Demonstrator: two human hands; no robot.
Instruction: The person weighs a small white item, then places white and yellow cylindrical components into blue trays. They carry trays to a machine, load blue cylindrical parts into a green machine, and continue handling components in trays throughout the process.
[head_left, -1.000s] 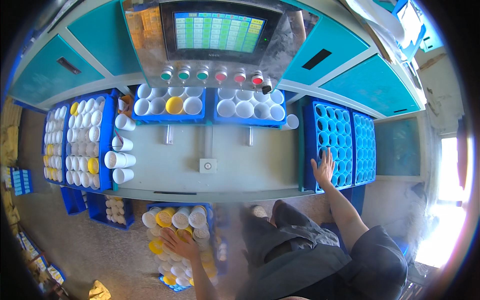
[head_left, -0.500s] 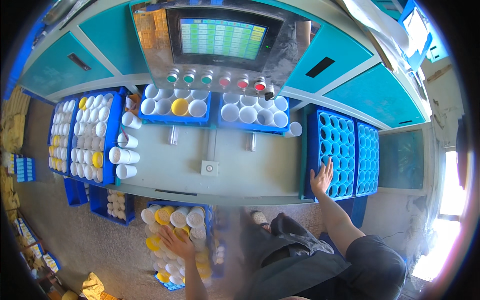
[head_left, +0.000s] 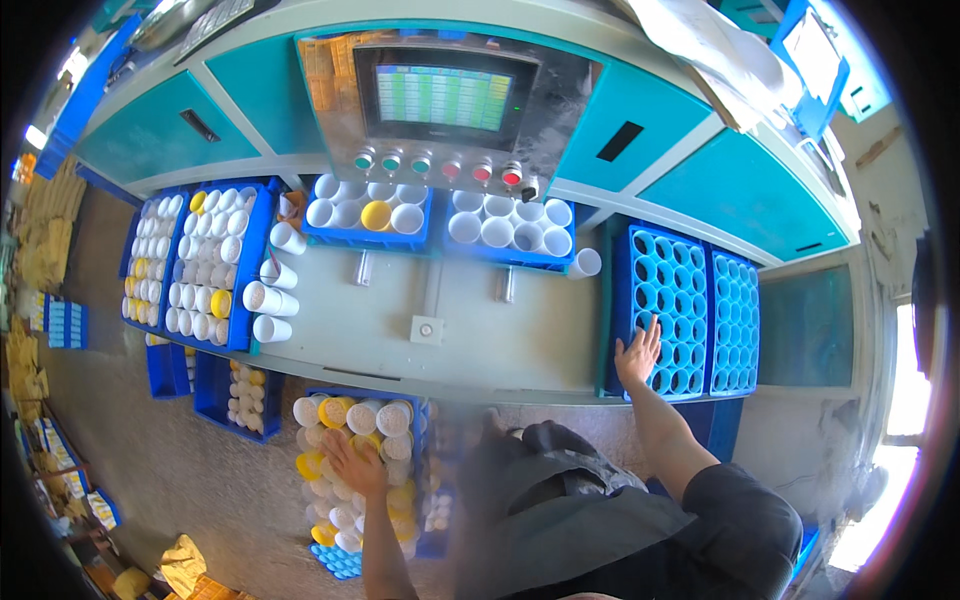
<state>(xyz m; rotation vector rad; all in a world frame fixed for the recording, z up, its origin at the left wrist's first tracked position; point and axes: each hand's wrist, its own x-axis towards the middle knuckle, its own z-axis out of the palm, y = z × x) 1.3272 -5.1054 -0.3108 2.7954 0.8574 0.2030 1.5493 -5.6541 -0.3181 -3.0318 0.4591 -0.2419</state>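
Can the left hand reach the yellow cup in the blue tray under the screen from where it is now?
Probably not without leaning: the left hand rests low on floor-crate cups, the yellow cup lies across the grey tabletop.

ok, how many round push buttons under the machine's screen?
6, in one row below the screen: three green buttons on the left, then three red buttons on the right. A small dark knob past the last red one isn't counted.

Machine screen (head_left: 440,97) above coloured buttons (head_left: 440,166); two blue trays of cups (head_left: 368,212) behind grey bench (head_left: 440,330).
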